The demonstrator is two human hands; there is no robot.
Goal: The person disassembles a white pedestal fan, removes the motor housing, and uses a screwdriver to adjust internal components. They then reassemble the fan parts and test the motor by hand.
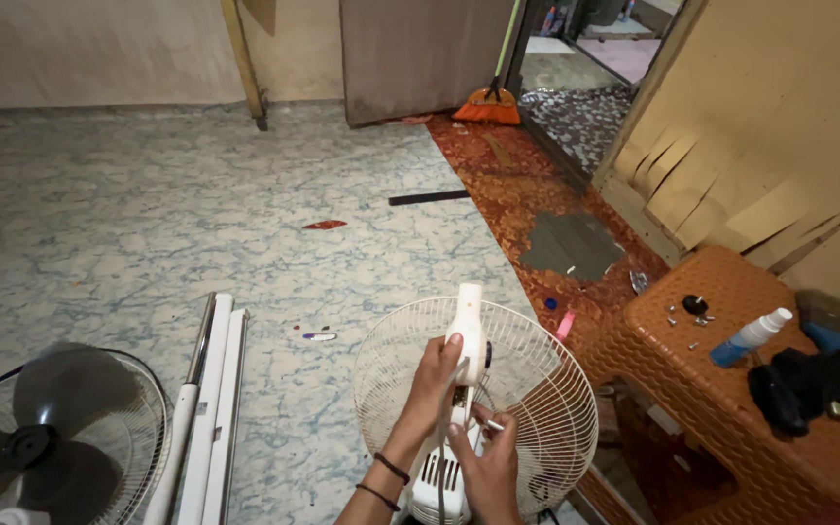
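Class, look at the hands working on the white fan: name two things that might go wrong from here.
1. Small screws lie loose on the woven brown stool; a knock might scatter them.
2. The left hand steadies the white fan motor housing while the right hand works beside the wire guard; fingers might get pinched or scraped.

The white fan motor housing is held upright against its round white wire guard — near the floor's red-carpeted right edge.

dim warm indoor light, brighter at the doorway, soft shadows, wide-angle bending at edges
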